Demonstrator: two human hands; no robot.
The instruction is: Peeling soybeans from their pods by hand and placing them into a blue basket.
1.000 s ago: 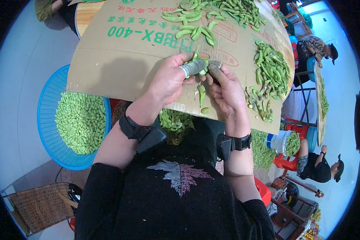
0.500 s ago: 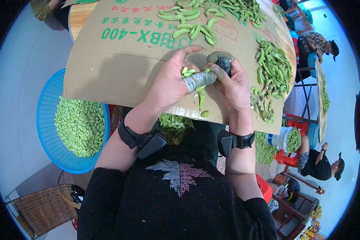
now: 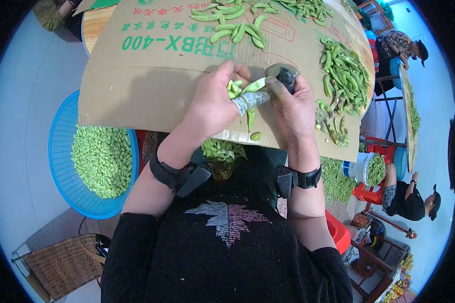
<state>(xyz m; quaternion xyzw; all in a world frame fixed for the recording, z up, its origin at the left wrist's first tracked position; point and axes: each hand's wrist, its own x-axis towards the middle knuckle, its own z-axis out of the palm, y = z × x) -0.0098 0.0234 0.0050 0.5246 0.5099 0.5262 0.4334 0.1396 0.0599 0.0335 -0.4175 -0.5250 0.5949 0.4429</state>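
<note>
Over the near edge of the cardboard, my left hand (image 3: pixel 210 103) is closed around several shelled green beans (image 3: pixel 234 88), its thumb covered by a grey patterned wrap (image 3: pixel 251 101). A pale green bean pod (image 3: pixel 254 86) spans the gap between my hands. Its left part rests at the wrapped thumb, while my right hand (image 3: pixel 297 108) pinches its right end. Black wrapping (image 3: pixel 286 79) covers a right finger; beside it is a grey-green covering whose kind I cannot tell. Just below the hands, another pod (image 3: pixel 251 119) lies on the cardboard.
The cardboard sheet (image 3: pixel 151 83) bears loose pods (image 3: pixel 237 31) at the far side and a pod heap (image 3: pixel 346 76) at right. A blue basket (image 3: pixel 60 187) of shelled beans stands at lower left. Two people sit at far right, near a white bucket (image 3: pixel 360 168) of pods.
The pod between my hands now shows plainly, stretched from the left thumb to the right fingertips. My left fingers have curled in more. The whole view has shifted slightly.
</note>
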